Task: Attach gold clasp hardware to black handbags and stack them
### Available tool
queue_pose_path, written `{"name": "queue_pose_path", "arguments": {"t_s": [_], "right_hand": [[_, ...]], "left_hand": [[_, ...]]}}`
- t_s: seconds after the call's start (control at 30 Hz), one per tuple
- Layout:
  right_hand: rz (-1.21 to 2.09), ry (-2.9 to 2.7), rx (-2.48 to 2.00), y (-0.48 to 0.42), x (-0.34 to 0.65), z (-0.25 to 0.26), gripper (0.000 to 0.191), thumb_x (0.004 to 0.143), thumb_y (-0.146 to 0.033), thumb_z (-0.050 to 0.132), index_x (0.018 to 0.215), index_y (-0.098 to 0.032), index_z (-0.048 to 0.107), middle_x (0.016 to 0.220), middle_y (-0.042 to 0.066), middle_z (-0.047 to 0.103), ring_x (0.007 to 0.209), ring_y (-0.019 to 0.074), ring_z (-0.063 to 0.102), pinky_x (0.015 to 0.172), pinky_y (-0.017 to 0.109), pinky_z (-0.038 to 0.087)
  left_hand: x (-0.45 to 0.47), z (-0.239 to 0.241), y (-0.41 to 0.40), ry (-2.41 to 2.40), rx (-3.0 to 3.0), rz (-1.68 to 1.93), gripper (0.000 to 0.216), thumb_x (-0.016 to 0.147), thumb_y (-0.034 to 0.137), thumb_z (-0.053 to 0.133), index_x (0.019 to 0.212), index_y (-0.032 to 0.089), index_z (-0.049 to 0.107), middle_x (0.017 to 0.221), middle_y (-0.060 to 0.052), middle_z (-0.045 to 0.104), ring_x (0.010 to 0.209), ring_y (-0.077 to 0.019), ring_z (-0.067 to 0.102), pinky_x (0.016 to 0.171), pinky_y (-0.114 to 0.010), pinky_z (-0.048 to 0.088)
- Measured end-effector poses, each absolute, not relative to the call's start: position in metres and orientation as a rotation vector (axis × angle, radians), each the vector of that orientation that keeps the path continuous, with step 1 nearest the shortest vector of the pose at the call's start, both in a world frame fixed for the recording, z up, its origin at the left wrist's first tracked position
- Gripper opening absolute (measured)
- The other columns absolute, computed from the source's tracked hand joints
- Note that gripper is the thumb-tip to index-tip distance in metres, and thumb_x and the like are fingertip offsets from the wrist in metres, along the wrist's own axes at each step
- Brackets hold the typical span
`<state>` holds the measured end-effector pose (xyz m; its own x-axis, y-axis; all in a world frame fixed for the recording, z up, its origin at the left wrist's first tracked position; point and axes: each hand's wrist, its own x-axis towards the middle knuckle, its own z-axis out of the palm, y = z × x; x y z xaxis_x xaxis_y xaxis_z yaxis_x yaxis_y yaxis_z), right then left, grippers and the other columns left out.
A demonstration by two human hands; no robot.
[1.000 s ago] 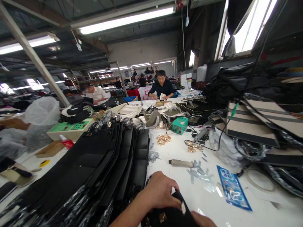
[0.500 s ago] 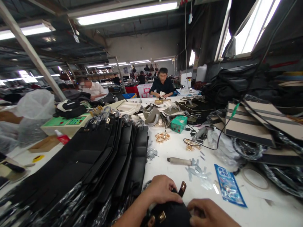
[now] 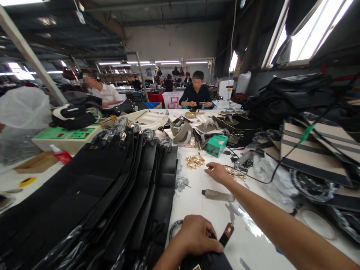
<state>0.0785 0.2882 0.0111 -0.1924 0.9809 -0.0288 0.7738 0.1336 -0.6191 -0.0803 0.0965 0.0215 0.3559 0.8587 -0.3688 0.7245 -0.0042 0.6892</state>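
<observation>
My left hand [image 3: 197, 236] is closed on a black bag piece [image 3: 206, 260] with a brown strap tab [image 3: 226, 232] at the bottom edge of the view. My right arm stretches far out over the white table [image 3: 197, 206]. My right hand [image 3: 216, 172] hovers beside a small heap of gold metal fittings [image 3: 194, 161] and another gold heap [image 3: 233, 171], fingers curled loosely, nothing visibly in them. A grey cylindrical tool [image 3: 217, 195] lies just under the right forearm.
A long stack of black leather panels [image 3: 107, 195] fills the left. A green box [image 3: 216, 145], cable, striped bags [image 3: 312, 153] and a tape roll [image 3: 316, 221] crowd the right. Two people sit at the far end; a green control unit [image 3: 67, 135] stands left.
My right hand left the black piece and reached forward to the gold fittings. The left hand stayed on the piece. The view tilted down slightly.
</observation>
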Motion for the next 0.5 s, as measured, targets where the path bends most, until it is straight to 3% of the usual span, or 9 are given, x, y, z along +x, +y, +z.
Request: {"name": "queue_pose_path", "arguments": {"t_s": [0.13, 0.37, 0.5], "right_hand": [[0.651, -1.992, -1.861, 0.324, 0.063, -0.014, 0.037, 0.082, -0.032, 0.062, 0.116, -0.019, 0.068, 0.095, 0.007, 0.074, 0.086, 0.0219, 0.066, 0.070, 0.027, 0.045], [0.578, -1.967, -1.981, 0.342, 0.055, -0.028, 0.038, 0.082, -0.049, 0.062, 0.113, -0.028, 0.071, 0.104, 0.008, 0.073, 0.096, 0.0281, 0.065, 0.074, 0.032, 0.045], [0.634, -1.949, -1.917, 0.341, 0.058, -0.026, 0.033, 0.083, -0.047, 0.060, 0.104, -0.026, 0.074, 0.104, 0.008, 0.073, 0.097, 0.0282, 0.065, 0.074, 0.032, 0.044]], "left_hand": [[-0.079, 0.022, 0.097, 1.414, 1.718, 0.174, 0.048, 0.052, 0.068, 0.076, 0.083, 0.032, 0.080, 0.073, 0.003, 0.074, 0.068, -0.0180, 0.063, 0.061, -0.025, 0.038], [-0.078, 0.024, 0.098, 1.435, 1.707, 0.159, 0.041, 0.052, 0.064, 0.078, 0.081, 0.034, 0.080, 0.070, 0.005, 0.073, 0.067, -0.0171, 0.064, 0.064, -0.025, 0.039], [-0.079, 0.022, 0.100, 1.427, 1.693, 0.150, 0.045, 0.050, 0.067, 0.077, 0.080, 0.034, 0.080, 0.071, 0.004, 0.073, 0.070, -0.0179, 0.064, 0.063, -0.025, 0.039]]}}
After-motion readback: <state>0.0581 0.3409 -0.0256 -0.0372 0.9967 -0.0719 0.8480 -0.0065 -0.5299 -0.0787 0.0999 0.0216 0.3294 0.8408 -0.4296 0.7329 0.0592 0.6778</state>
